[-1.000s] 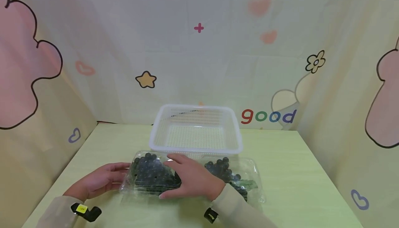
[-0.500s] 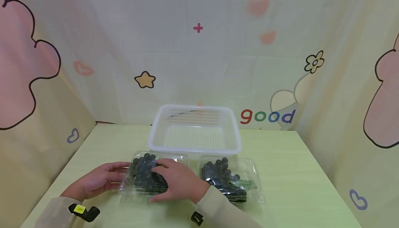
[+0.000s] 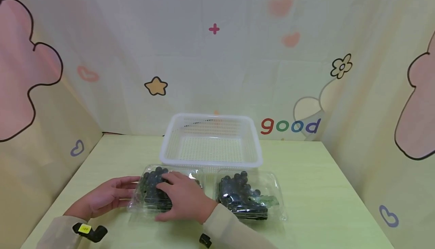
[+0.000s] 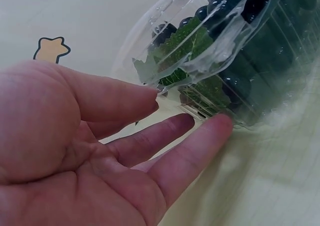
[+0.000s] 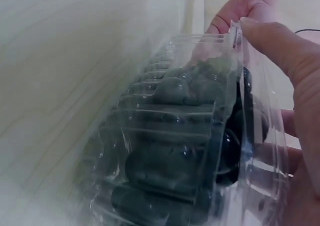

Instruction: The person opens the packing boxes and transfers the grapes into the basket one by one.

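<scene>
A clear plastic clamshell of dark grapes lies on the table in the head view, its lid down. My right hand spreads over this lid, fingers on top and thumb down at the near side. In the right wrist view, the thumb touches the clamshell's rim. At the left end, my left hand lies with its palm turned up and fingers extended. The left wrist view has its fingertips at the clamshell's lower edge, beside a green leaf inside.
Another clear clamshell of grapes, with a leaf inside, stands to the right. A white perforated basket stands behind both clamshells. The pale table backs onto a printed curtain.
My right hand has slid left along the lid, uncovering more of the right clamshell. Both clamshells stay in place, and the left hand stays at the left end.
</scene>
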`<state>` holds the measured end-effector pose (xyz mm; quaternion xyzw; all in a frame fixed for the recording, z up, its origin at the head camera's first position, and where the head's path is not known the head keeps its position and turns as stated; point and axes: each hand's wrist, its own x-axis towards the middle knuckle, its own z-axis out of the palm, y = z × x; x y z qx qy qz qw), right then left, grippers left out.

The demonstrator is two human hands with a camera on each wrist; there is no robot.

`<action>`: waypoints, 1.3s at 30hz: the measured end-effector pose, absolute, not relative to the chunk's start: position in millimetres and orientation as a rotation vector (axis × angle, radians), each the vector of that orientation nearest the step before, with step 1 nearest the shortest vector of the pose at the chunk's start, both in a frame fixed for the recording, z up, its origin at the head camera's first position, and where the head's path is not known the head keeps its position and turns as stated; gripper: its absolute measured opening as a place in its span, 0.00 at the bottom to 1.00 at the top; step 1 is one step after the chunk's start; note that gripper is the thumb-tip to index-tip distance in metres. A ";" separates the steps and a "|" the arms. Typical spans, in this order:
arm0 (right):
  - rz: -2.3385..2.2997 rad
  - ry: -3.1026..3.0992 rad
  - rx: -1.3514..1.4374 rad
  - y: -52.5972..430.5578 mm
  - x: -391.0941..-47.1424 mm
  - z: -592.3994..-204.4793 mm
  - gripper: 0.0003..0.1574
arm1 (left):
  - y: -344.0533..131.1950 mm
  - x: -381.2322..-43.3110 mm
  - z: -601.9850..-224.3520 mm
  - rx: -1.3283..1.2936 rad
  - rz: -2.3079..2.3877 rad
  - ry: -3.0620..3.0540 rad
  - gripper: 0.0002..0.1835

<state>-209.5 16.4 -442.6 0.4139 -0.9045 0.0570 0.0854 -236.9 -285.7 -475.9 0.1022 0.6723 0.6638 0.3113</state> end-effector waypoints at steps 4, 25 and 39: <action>0.090 -2.670 1.196 8.4 -209.3 -444.3 0.51 | -285.1 -237.0 -475.9 0.268 1.748 1.784 0.39; -0.156 -2.653 1.079 -23.8 -203.5 -444.1 0.42 | -278.4 -236.8 -474.6 0.252 1.665 1.914 0.41; -0.197 -2.747 1.146 -35.9 -203.0 -434.6 0.36 | -282.7 -238.3 -480.8 0.327 1.602 1.917 0.43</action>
